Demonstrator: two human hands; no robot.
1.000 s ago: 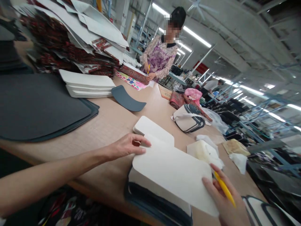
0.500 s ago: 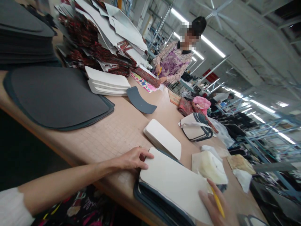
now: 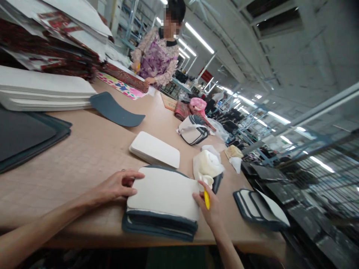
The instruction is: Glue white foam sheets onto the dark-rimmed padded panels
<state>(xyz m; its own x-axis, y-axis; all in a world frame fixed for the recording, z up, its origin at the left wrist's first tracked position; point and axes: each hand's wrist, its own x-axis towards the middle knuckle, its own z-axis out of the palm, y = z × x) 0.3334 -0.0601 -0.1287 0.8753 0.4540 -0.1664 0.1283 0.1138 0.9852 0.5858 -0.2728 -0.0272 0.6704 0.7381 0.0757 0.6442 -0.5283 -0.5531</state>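
A white rounded panel (image 3: 165, 192) lies on top of a stack of dark blue-grey and white pieces (image 3: 161, 226) at the table's front. My left hand (image 3: 117, 185) is at the panel's left edge, its index finger at the upper corner and its thumb lower down, gripping that side. My right hand (image 3: 210, 207) touches the right edge with thumb and fingertips. A slim yellow pen-like tool (image 3: 206, 200) is tucked in that same hand; its exact kind does not show.
Behind the stack lies a smaller white stack (image 3: 155, 149). A crumpled cream bundle (image 3: 207, 166) and dark-edged pieces (image 3: 259, 209) are to the right. A curved grey piece (image 3: 117, 110) and white panels (image 3: 45, 89) lie left. Across the table (image 3: 92, 149) stands a co-worker (image 3: 157, 56).
My view has swung right, so the table's things appear further left. The panel now lies squarer before me, with both hands still at its sides and the yellow tool still in my right hand.
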